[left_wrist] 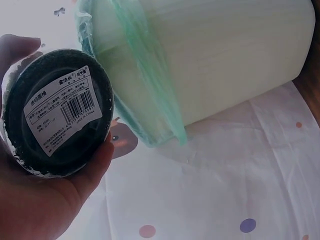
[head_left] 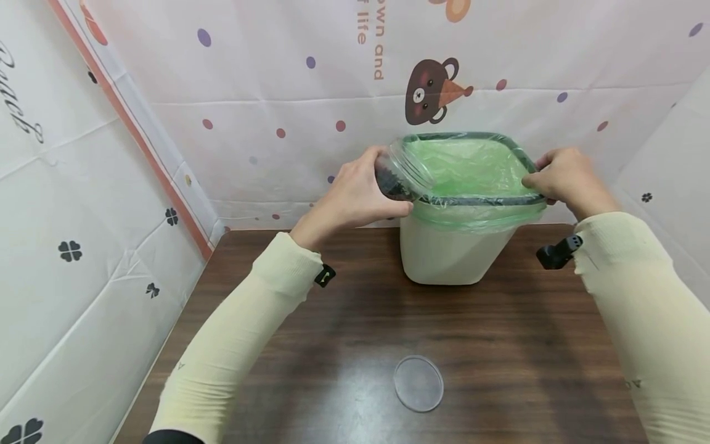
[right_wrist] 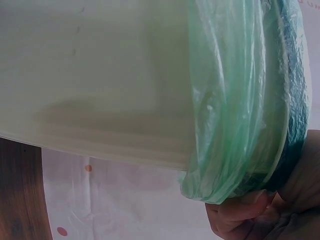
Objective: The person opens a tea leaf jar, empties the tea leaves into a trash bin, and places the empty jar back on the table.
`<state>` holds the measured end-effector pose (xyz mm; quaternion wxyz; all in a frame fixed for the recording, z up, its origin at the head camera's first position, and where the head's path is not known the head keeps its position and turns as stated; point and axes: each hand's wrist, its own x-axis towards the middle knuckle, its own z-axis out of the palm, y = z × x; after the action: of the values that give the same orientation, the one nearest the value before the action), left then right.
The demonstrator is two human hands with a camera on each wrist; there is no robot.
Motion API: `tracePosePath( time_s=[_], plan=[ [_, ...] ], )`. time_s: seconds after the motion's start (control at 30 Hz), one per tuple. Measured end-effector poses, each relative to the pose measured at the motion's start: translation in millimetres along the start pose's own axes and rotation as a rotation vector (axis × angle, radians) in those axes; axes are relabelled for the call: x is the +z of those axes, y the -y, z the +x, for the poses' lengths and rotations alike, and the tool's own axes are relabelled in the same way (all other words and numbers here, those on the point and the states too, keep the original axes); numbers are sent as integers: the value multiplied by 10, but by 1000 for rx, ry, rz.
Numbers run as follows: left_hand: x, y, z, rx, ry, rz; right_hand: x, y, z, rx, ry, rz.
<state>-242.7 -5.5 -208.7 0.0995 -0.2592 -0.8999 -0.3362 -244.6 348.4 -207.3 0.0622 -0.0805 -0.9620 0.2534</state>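
My left hand (head_left: 360, 196) grips a clear plastic jar (head_left: 403, 169) with dark contents, tilted so its mouth points over the trash can's left rim. The left wrist view shows the jar's base with a white barcode label (left_wrist: 64, 110), fingers and thumb around its side. At the opposite side, my right hand (head_left: 568, 180) pinches the rim of the cream trash can (head_left: 452, 250), thumb on top and fingers outside. A thin green bag (head_left: 471, 163) lines the can and folds down over its dark rim. In the right wrist view, curled fingers (right_wrist: 245, 210) press under the bag's fold.
A round clear lid (head_left: 418, 383) lies flat on the dark wooden table (head_left: 333, 333), toward the front. Behind the can hangs a white printed cloth (head_left: 266, 74) with dots and a bear. Another patterned cloth (head_left: 83, 203) borders the left side.
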Motion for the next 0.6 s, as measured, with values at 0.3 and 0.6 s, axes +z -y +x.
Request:
tracePosePath(
  time_s=[0.3,0.6],
  plan=[
    [-30,-38,24,-4,14,24,11,0,5,1,-9,-5],
    [-88,-62,89,3,52,89,14,9,2,2,-11,-8]
  ],
)
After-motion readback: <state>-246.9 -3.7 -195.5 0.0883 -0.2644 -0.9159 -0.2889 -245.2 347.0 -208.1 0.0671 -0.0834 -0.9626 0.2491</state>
